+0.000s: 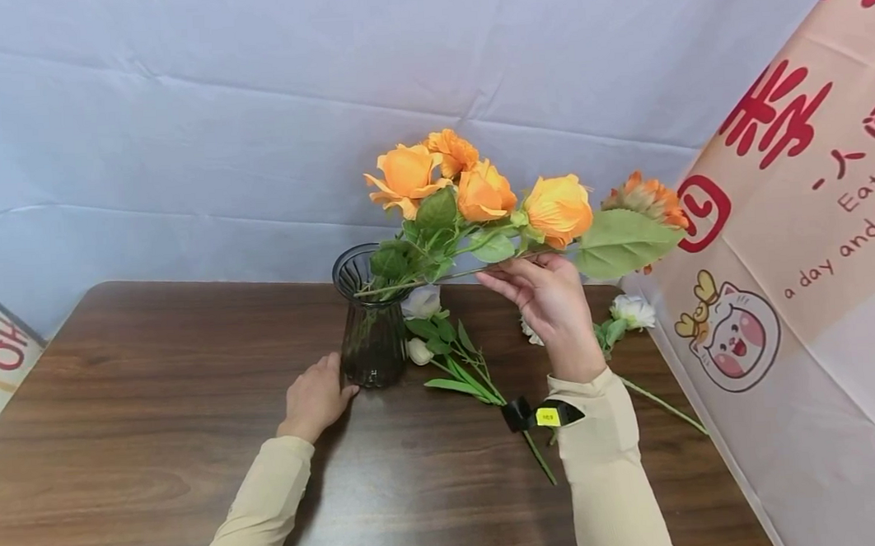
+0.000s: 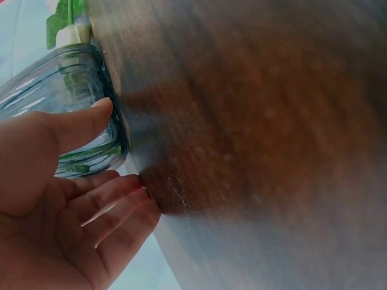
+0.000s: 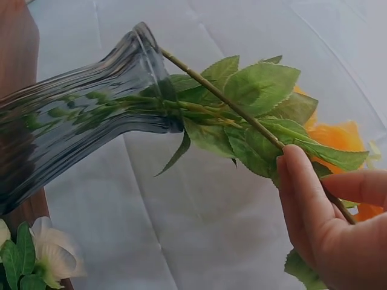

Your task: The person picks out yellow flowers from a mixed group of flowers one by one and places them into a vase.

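Note:
A dark, ribbed glass vase [image 1: 373, 342] stands upright on the table, with orange roses [image 1: 407, 176] and green leaves rising from its mouth and leaning right. My left hand [image 1: 316, 399] rests low at the vase's left side, thumb in front and fingers round the back, lightly gripping the base. Between thumb and fingers, my right hand [image 1: 554, 304] pinches a thin brown stem [image 3: 248, 118] of an orange flower [image 1: 645, 199] with a large leaf. The stem lies nearly level, its cut end by the vase rim; whether it is inside cannot be told.
White flowers [image 1: 422, 302] with green stems lie on the brown wooden table [image 1: 156, 420] right of the vase. Another white flower [image 1: 634, 311] lies near the right edge, partly behind my right arm. A pale cloth [image 1: 252, 134] hangs behind; a printed banner [image 1: 798, 205] stands at right.

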The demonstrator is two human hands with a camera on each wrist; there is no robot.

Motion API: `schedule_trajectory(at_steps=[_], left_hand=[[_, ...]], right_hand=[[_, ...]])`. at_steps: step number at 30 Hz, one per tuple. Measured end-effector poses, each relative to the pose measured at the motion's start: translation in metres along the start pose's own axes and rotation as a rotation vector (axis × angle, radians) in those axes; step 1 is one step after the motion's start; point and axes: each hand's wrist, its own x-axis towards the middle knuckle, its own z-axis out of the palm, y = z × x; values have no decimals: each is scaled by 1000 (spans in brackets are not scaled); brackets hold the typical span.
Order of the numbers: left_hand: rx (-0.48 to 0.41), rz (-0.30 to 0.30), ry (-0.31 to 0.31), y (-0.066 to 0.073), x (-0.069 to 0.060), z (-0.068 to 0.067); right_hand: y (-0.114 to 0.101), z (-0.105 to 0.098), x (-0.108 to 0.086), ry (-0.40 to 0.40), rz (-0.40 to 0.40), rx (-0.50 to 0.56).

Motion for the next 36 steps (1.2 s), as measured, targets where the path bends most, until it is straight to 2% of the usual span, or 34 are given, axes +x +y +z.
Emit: schedule_trajectory(at_steps=[11,21,36], left_hand=[[0,-9,-5,0,0,0],[-4,-15,-10,0,0,0],[2,0,2,1,-1,-1]], right_hand=[[6,10,1,-29,-77,-106],[10,14,1,-56,-153,-270],[13,24,6,-66,-158,-342]])
